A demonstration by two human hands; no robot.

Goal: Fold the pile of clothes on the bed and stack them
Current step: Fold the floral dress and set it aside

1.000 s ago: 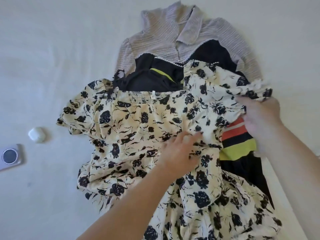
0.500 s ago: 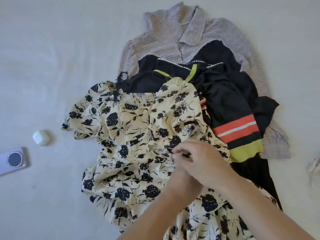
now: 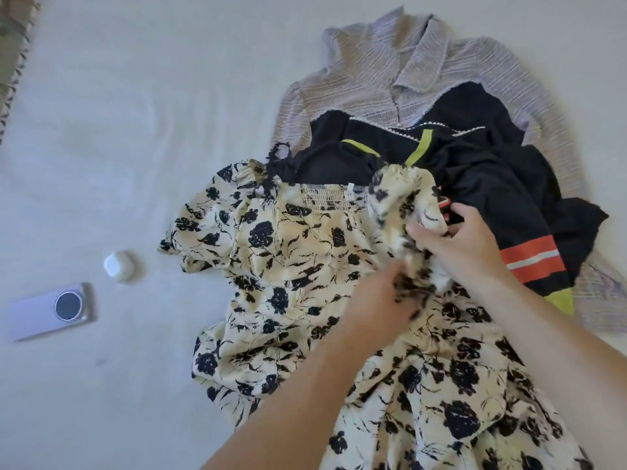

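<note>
A cream dress (image 3: 298, 266) with a black flower print lay on the white bed (image 3: 135, 113), with its gathered neckline toward the far side and its skirt running off the near edge of the view. A small white tag (image 3: 349, 195) sat at the middle of the neckline; no writing on it could be read.

The right hand (image 3: 464, 245) gripped the right sleeve (image 3: 403, 201) of the dress, with the fingers curled around the bunched fabric and the sleeve folded in toward the bodice. The left hand (image 3: 383, 300) rested on the dress just near of the right hand. It was blurred, and the state of its fingers could not be told.

A black garment (image 3: 492, 184) with yellow-green trim and an orange and white stripe lay partly under the far right part of the dress. A grey knitted top (image 3: 390, 72) with a collar lay beneath the black garment, at the far side of the pile.

On the bed to the left, well apart from the clothes, lay a phone (image 3: 51, 312) with a round camera ring, back side up. A small white case (image 3: 119, 264) lay just beyond it. No brand marking was legible on either item.
</note>
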